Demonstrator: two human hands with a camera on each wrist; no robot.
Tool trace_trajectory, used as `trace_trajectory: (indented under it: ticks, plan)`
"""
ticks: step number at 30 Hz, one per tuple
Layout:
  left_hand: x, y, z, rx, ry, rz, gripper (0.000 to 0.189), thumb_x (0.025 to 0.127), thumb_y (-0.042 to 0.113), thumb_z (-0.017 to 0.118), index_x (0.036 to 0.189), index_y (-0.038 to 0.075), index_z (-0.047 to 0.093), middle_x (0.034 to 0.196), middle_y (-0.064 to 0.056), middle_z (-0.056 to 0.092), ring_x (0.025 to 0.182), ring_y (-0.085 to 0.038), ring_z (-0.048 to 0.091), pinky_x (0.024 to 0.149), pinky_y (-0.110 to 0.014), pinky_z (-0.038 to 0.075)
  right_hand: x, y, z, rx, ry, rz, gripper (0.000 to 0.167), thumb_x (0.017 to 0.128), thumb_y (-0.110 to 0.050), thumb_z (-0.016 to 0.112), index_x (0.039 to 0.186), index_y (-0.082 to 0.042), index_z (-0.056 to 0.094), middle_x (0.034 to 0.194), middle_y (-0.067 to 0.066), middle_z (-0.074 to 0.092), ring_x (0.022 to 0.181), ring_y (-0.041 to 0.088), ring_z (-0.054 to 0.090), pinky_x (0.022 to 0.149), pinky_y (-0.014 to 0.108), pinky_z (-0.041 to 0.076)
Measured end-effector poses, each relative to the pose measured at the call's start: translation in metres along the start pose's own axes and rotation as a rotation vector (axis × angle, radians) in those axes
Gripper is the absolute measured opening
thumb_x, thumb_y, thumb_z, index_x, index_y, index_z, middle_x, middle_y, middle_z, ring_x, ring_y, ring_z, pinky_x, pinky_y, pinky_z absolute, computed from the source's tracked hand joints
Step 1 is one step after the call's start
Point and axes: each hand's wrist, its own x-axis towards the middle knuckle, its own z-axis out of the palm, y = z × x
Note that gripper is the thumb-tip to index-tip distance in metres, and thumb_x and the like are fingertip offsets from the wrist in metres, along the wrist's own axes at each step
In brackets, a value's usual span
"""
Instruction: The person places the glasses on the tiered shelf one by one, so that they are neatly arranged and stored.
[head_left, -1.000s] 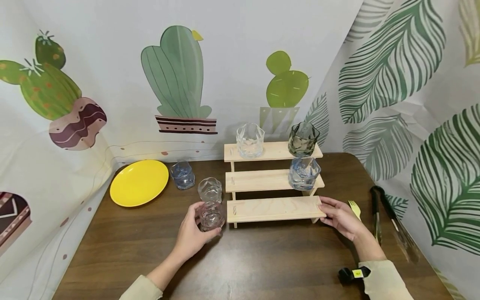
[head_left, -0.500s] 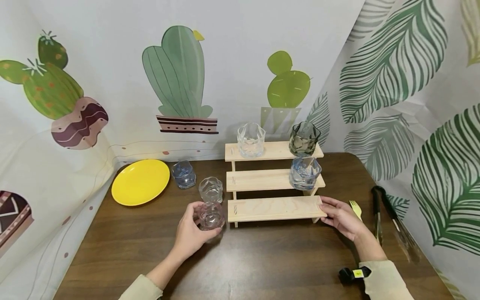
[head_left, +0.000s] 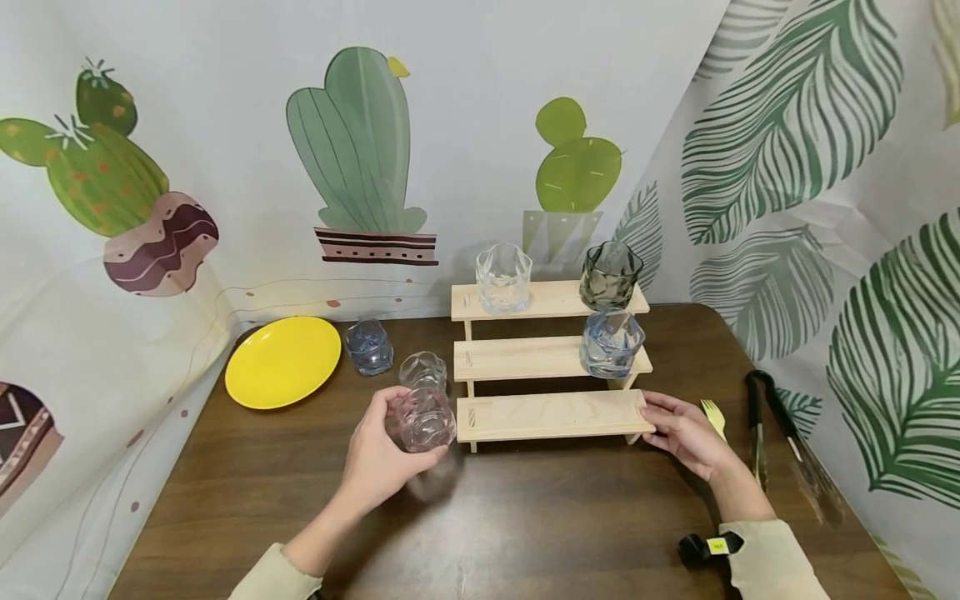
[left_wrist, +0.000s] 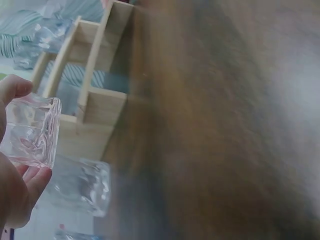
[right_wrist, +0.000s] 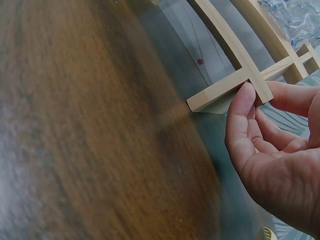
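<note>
My left hand (head_left: 382, 450) grips a pinkish clear glass (head_left: 427, 421), thumb on one side and fingers on the other; in the left wrist view this pink glass (left_wrist: 30, 132) is off the table. Just behind it stands a clear glass (head_left: 423, 367), partly covered by the held one. To the right is a three-step wooden stand (head_left: 555, 414). The right hand (head_left: 686, 433) pinches the right end of its lowest step; the right wrist view shows thumb and fingers on the board's end (right_wrist: 260, 90). A clear glass (head_left: 504, 279) and a dark green glass (head_left: 611, 277) sit on the top step, a light blue glass (head_left: 612, 346) on the middle one.
A blue glass (head_left: 369, 347) and a yellow plate (head_left: 283, 363) are at the back left. On the right lie a yellow fork (head_left: 714, 417) and black-handled tongs (head_left: 783, 433). A patterned cloth (head_left: 465, 125) hangs behind the table (head_left: 525, 517).
My left hand has raised the pink glass from the table, so it now overlaps more of the clear glass behind. The right hand keeps its hold on the stand.
</note>
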Motion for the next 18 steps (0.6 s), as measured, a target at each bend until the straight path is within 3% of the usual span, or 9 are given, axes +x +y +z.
trace_trajectory:
  ticks: [10, 18]
  plan:
    - [0.019, 0.027, 0.010, -0.062, 0.007, 0.058, 0.091, 0.055, 0.032, 0.103, 0.131, 0.027, 0.053, 0.116, 0.001, 0.063, 0.106, -0.019, 0.063, 0.090, -0.045, 0.055, 0.000, 0.000, 0.000, -0.006, -0.001, -0.003, 0.063, 0.107, -0.009, 0.055, 0.154, 0.016, 0.021, 0.113, 0.002, 0.064, 0.094, 0.014, 0.065, 0.077, 0.027, 0.057]
    - [0.045, 0.049, 0.029, -0.110, -0.030, 0.091, 0.088, 0.060, 0.034, 0.102, 0.132, 0.023, 0.053, 0.114, 0.003, 0.060, 0.101, -0.016, 0.064, 0.087, -0.034, 0.058, 0.001, 0.000, 0.000, -0.010, 0.003, 0.001, 0.064, 0.107, -0.009, 0.056, 0.155, 0.015, 0.021, 0.115, 0.003, 0.063, 0.095, 0.014, 0.064, 0.078, 0.027, 0.057]
